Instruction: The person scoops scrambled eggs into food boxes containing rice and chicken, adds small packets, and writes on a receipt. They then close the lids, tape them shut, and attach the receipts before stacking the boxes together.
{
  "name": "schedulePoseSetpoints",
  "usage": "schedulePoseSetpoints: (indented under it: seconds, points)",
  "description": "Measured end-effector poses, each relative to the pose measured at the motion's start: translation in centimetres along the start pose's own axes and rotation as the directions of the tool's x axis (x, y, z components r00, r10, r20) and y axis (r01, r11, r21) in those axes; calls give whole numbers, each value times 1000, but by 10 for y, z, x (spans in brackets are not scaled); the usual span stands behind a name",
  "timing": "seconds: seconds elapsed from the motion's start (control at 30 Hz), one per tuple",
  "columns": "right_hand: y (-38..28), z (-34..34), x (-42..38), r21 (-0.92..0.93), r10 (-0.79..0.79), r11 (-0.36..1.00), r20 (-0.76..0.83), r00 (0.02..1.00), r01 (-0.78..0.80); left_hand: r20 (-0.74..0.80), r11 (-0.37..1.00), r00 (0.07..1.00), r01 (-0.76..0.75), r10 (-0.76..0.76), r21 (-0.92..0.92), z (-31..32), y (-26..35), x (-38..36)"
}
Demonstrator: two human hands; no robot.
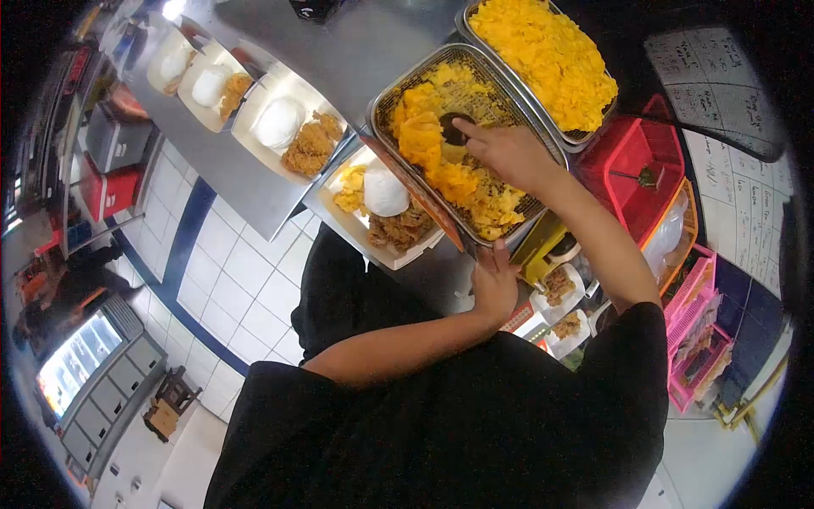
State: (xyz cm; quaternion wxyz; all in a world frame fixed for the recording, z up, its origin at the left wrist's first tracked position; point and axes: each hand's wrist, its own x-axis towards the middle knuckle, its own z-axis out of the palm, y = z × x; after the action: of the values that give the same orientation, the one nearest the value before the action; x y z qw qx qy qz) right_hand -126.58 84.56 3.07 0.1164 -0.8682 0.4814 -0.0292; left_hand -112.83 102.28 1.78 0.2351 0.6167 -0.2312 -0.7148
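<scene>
My right hand (509, 157) reaches into a mesh-lined metal tray (555, 157) and holds a dark round utensil (456, 127) against the scrambled egg (449, 178). At the tray's near end, my left hand (496, 284) grips the rim. The tray overhangs the right side of an open paper box (326, 204). Inside that box are a white mound of rice (386, 192), fried chicken (400, 227) and some yellow egg (349, 188).
A second tray holds a heap of egg (543, 64). Three open boxes with rice stand in a row at the upper left, the nearest with chicken (312, 146). Red (636, 170) and pink baskets (691, 297) are at the right. Another container with chicken (558, 287) sits below my right forearm.
</scene>
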Motion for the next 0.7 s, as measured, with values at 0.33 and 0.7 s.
schedulePoseSetpoints:
  seconds: [0.33,0.7]
  points:
    - [-25,-15,-44,-95,-109,986,260,959,138,61,995,994,-98,96,25,-4,-7,1]
    - [-36,-15,-83,738,449,76,575,684,-670,681,773,708,-321,-188,547,-58,-2,11]
